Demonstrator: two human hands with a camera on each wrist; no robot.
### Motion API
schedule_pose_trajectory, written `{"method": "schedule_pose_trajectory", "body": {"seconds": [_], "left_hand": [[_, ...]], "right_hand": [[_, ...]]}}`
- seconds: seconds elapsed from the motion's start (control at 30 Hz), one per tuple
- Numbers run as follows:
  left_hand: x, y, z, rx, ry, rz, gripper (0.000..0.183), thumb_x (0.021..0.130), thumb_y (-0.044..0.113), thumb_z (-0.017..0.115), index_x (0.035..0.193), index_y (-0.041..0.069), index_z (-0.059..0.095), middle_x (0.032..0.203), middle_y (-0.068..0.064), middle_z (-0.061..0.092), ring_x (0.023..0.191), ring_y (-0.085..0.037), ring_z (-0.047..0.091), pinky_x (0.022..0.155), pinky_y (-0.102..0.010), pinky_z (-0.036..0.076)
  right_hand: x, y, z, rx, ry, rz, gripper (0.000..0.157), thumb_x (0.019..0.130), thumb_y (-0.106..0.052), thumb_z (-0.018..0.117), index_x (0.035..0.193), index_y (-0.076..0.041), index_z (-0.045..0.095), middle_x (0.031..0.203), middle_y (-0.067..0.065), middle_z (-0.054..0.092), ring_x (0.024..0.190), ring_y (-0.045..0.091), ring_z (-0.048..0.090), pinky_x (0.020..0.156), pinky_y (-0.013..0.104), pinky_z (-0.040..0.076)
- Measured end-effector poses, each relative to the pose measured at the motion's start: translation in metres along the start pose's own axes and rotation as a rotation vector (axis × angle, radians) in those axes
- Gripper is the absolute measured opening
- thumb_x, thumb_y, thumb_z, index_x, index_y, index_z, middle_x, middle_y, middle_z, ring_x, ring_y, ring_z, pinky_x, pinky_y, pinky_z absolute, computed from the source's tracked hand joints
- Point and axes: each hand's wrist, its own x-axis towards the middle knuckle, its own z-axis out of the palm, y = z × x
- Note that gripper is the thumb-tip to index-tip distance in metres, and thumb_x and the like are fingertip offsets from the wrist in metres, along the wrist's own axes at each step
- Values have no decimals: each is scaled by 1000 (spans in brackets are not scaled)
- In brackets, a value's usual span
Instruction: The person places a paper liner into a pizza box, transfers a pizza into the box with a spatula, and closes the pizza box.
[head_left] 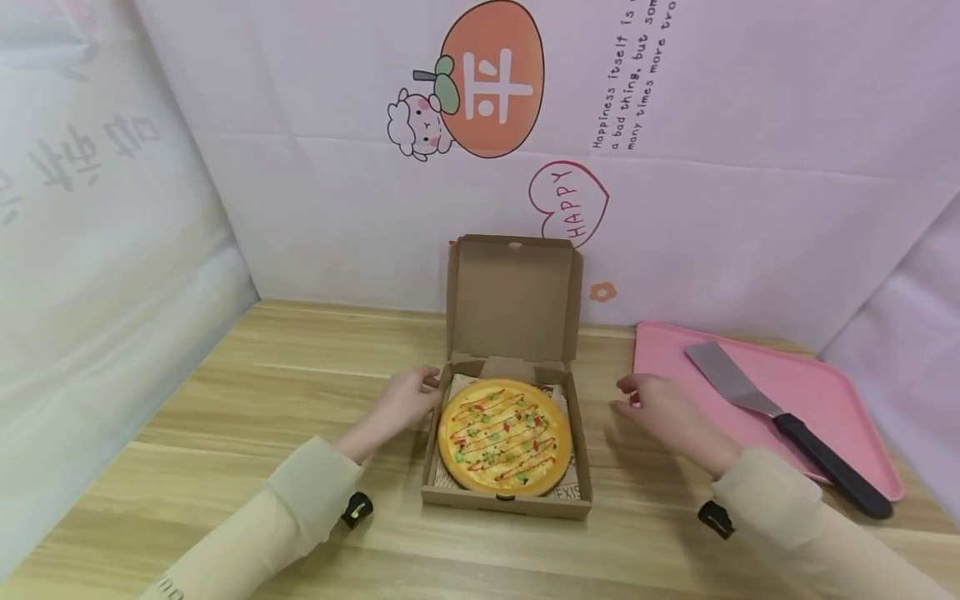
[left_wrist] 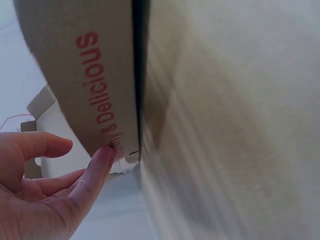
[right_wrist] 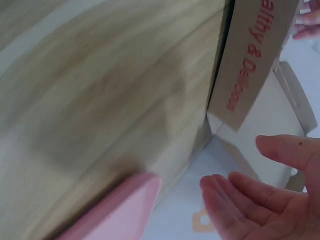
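Note:
A cardboard pizza box point(head_left: 513, 300) stands with its lid raised, and a pizza point(head_left: 504, 437) with red sauce lines lies inside on printed paper. At the box's left side is my left hand point(head_left: 405, 398); in the left wrist view a fingertip point(left_wrist: 104, 154) touches the lettered side wall point(left_wrist: 95, 85), while the thumb stays off it. To the right of the box, my right hand point(head_left: 671, 415) hovers with nothing in it. The right wrist view shows its fingers loosely extended, apart from the box wall point(right_wrist: 247, 65).
A pink tray point(head_left: 840, 400) lies at the right, close to my right hand. Across it rests a spatula point(head_left: 806, 446) with a metal blade and black handle. White printed cloth point(head_left: 337, 208) hangs behind the wooden table point(head_left: 300, 367), with more cloth at both sides.

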Motion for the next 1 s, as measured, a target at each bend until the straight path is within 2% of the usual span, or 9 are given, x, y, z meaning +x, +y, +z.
{"method": "schedule_pose_trajectory", "body": {"seconds": [0.23, 0.4, 0.63, 0.8, 1.0], "left_hand": [[13, 2, -6, 2, 23, 5, 42, 85, 5, 53, 122, -13, 47, 113, -26, 57, 104, -36, 56, 85, -39, 51], [24, 1, -10, -19, 26, -26, 41, 86, 7, 52, 122, -12, 47, 115, -24, 57, 106, -35, 54, 89, -39, 48], [43, -5, -16, -74, 52, 23, 40, 88, 8, 53, 122, -13, 47, 116, -27, 55, 108, -36, 53, 92, -39, 47], [54, -14, -20, -126, 32, 24, 44, 90, 10, 52, 127, -12, 41, 125, -27, 49, 114, -36, 49, 97, -41, 42], [68, -21, -21, -165, -3, 54, 50, 92, 14, 51, 132, -12, 36, 130, -28, 44, 118, -37, 45, 100, -41, 39]], "right_hand": [[18, -10, 7, 134, -81, 23, 45, 88, -23, 56, 116, 13, 51, 108, 28, 58, 94, 34, 59, 79, 44, 52], [34, -7, 11, 229, -73, 14, 49, 90, -23, 54, 120, 14, 47, 110, 29, 57, 99, 37, 57, 82, 44, 50], [52, 1, 17, 324, -38, 53, 52, 92, -22, 50, 127, 15, 39, 117, 31, 52, 106, 41, 52, 88, 48, 46], [66, 1, 18, 354, -37, 80, 56, 92, -24, 50, 130, 14, 36, 123, 31, 48, 111, 42, 49, 92, 49, 43], [80, 2, 21, 445, -78, 88, 61, 94, -23, 45, 137, 13, 22, 132, 34, 37, 120, 44, 39, 98, 50, 37]]}}
